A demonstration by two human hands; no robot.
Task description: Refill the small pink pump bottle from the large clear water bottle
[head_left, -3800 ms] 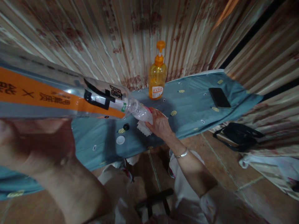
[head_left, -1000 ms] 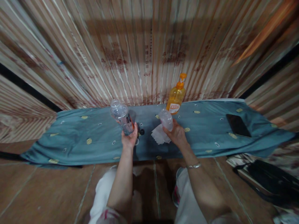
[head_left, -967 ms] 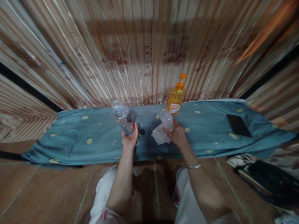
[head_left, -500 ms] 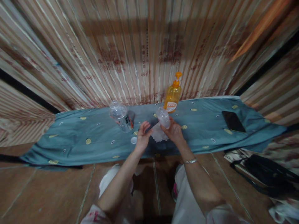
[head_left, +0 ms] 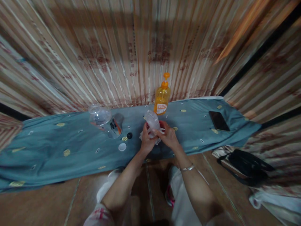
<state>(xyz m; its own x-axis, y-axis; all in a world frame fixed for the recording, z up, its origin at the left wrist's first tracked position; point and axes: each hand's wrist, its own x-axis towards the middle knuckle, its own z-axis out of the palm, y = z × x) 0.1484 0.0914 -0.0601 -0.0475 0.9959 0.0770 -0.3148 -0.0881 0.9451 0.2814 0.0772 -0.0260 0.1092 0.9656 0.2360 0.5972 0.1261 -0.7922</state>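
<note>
Both of my hands grip a small clear plastic bottle (head_left: pixel 152 121) above the blue patterned cloth (head_left: pixel 70 141). My left hand (head_left: pixel 146 142) wraps its left side and my right hand (head_left: pixel 168 137) its right side. A white tissue (head_left: pixel 157 141) shows partly under my hands. A larger clear bottle (head_left: pixel 104 121) with an orange and black label stands on the cloth to the left, untouched. A black cap (head_left: pixel 129 135) and a white cap (head_left: pixel 122 147) lie between it and my hands.
An orange pump dispenser bottle (head_left: pixel 162 97) stands at the back by the striped wall. A black phone (head_left: pixel 219 121) lies on the cloth at the right. A black bag (head_left: pixel 246 163) sits on the brown tiled floor at the right.
My left hand set the larger bottle down on the cloth, let go, and moved right to join my right hand on the small bottle. The camera view shifted rightward.
</note>
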